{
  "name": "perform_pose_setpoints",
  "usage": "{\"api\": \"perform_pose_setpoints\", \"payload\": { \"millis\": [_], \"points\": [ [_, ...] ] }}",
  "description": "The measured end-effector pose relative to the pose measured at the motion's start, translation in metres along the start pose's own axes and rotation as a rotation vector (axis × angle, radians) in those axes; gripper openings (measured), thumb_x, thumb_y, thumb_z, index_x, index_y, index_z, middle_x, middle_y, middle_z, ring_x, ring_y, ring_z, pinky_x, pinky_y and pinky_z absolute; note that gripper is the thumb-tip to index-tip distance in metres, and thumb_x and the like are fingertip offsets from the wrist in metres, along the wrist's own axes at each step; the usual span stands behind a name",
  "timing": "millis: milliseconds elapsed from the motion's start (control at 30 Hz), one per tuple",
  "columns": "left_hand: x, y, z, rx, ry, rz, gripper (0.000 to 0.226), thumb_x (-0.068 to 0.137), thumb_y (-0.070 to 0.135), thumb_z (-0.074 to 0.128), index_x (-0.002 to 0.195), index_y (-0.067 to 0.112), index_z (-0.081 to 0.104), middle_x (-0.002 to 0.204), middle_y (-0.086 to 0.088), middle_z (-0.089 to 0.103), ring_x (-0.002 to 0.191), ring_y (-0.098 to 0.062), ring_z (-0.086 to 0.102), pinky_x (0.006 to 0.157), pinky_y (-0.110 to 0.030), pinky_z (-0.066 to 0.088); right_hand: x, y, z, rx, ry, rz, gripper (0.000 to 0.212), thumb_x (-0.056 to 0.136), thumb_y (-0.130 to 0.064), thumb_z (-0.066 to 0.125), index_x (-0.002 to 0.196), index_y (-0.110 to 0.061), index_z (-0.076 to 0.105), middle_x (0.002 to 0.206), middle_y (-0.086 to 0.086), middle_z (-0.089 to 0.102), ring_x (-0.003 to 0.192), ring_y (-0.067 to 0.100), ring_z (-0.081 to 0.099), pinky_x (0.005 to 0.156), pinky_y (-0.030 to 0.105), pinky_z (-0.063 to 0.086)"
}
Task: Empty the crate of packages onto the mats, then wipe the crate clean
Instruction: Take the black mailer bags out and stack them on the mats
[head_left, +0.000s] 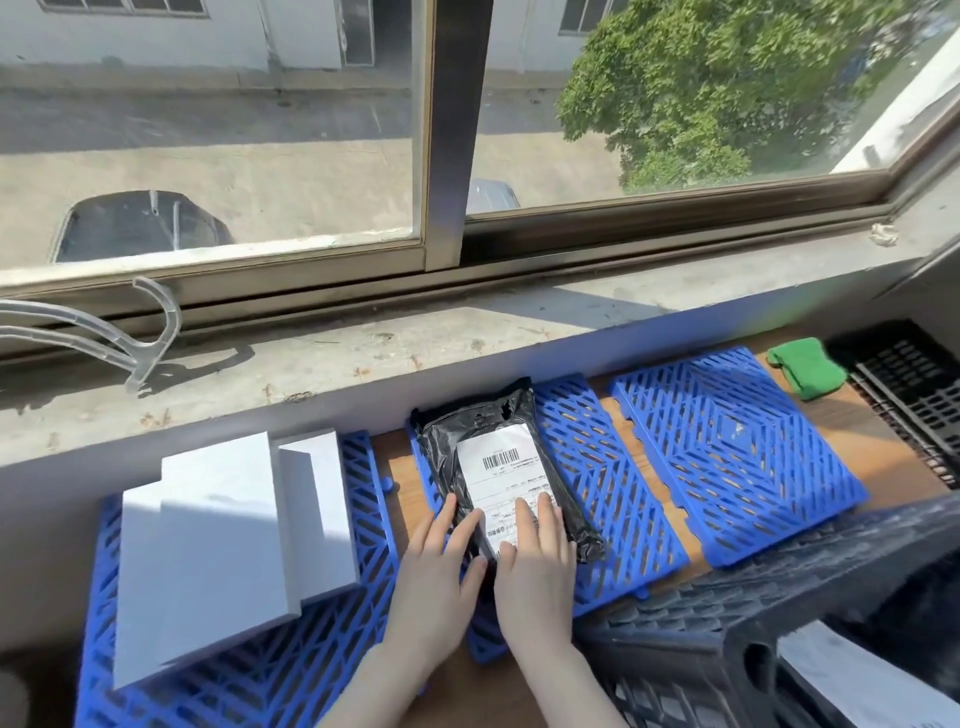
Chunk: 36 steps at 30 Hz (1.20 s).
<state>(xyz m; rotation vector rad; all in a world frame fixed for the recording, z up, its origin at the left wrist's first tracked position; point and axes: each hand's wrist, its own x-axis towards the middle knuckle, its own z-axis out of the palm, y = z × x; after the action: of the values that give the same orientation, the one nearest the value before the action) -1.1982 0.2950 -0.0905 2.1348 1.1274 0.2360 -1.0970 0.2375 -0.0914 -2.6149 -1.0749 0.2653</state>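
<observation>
The left hand (435, 587) and right hand (536, 577) press flat on the black package (480, 422), whose barcoded label (503, 470) is illegible. White boxes (223, 525) lie left, crate (701, 603) right.

Pressing package (506, 467) (labelled): left hand (436, 587), right hand (537, 571).
</observation>
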Motion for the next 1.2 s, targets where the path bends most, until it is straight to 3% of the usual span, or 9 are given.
{"api": "perform_pose_setpoints", "payload": {
  "millis": [167,267,467,533,600,800,967,1100,1200],
  "points": [
    [-0.003,0.009,-0.014,-0.061,0.066,-0.036,0.048,0.098,0.033,0.051,0.145,0.028,0.042,0.157,0.005,0.028,0.145,-0.018,0.021,0.116,-0.028,0.016,-0.008,-0.014,-0.023,0.068,-0.004,-0.041,0.049,0.096,-0.020,0.050,0.144,-0.018,0.040,0.156,0.005,0.025,0.144,0.024,0.023,0.117,0.039,0.019],
    [-0.013,0.019,-0.030,-0.126,0.174,-0.053,0.041,0.097,0.025,0.056,0.137,0.022,0.053,0.150,0.001,0.041,0.140,-0.017,0.030,0.114,-0.029,0.021,-0.019,-0.028,-0.044,0.163,0.031,-0.083,0.045,0.097,-0.020,0.049,0.141,-0.016,0.043,0.154,0.005,0.028,0.143,0.025,0.025,0.116,0.039,0.024],
    [-0.045,0.048,-0.065,-0.198,0.358,-0.010,0.028,0.095,0.019,0.057,0.123,0.021,0.059,0.109,0.003,0.059,0.112,-0.020,0.053,0.097,-0.037,0.043,-0.051,-0.055,-0.107,0.378,-0.005,-0.234,0.047,0.098,-0.026,0.031,0.144,-0.022,0.037,0.155,0.001,0.021,0.143,0.018,0.020,0.117,0.032,0.020],
    [-0.058,0.065,-0.075,-0.200,0.408,0.001,0.026,0.095,0.018,0.057,0.121,0.022,0.059,0.114,0.005,0.061,0.112,-0.017,0.054,0.094,-0.038,0.045,-0.065,-0.061,-0.133,0.417,-0.018,-0.312,0.050,0.097,-0.030,0.023,0.145,-0.023,0.036,0.155,0.001,0.022,0.143,0.016,0.018,0.116,0.027,0.016],
    [-0.072,0.086,-0.081,-0.216,0.442,0.017,0.027,0.094,0.015,0.060,0.120,0.023,0.059,0.117,0.006,0.062,0.112,-0.016,0.056,0.093,-0.040,0.047,-0.078,-0.058,-0.160,0.462,-0.016,-0.382,0.046,0.099,-0.024,0.030,0.144,-0.022,0.037,0.154,0.002,0.024,0.143,0.016,0.019,0.115,0.026,0.016],
    [-0.126,0.178,-0.078,-0.308,0.624,0.082,0.021,0.096,0.017,0.057,0.115,0.025,0.060,0.107,0.008,0.066,0.099,-0.006,0.062,0.083,-0.031,0.051,-0.108,0.003,-0.241,0.585,0.043,-0.545,0.041,0.100,-0.019,0.039,0.140,-0.018,0.044,0.149,0.000,0.032,0.138,0.012,0.026,0.111,0.018,0.021],
    [-0.167,0.254,-0.051,-0.356,0.718,0.139,0.021,0.095,0.014,0.055,0.112,0.024,0.062,0.103,0.006,0.066,0.096,-0.007,0.061,0.079,-0.028,0.049,-0.118,0.084,-0.292,0.555,0.134,-0.605,0.037,0.097,-0.013,0.043,0.133,-0.013,0.050,0.136,0.000,0.045,0.128,0.014,0.038,0.109,0.026,0.031],
    [-0.190,0.304,-0.019,-0.277,0.702,0.190,0.020,0.093,0.015,0.060,0.111,0.025,0.061,0.098,0.009,0.064,0.088,0.001,0.059,0.074,-0.017,0.045,-0.117,0.149,-0.310,0.435,0.128,-0.538,0.038,0.096,-0.021,0.045,0.134,-0.016,0.050,0.135,-0.001,0.046,0.125,0.015,0.040,0.109,0.030,0.032],
    [-0.195,0.331,0.007,-0.189,0.562,0.183,0.023,0.094,0.025,0.060,0.117,0.024,0.059,0.099,0.009,0.061,0.086,-0.001,0.058,0.077,-0.019,0.046,-0.114,0.191,-0.317,0.320,0.083,-0.399,0.040,0.096,-0.027,0.046,0.136,-0.021,0.047,0.137,-0.001,0.044,0.126,0.017,0.039,0.107,0.030,0.032]
  ]
}}
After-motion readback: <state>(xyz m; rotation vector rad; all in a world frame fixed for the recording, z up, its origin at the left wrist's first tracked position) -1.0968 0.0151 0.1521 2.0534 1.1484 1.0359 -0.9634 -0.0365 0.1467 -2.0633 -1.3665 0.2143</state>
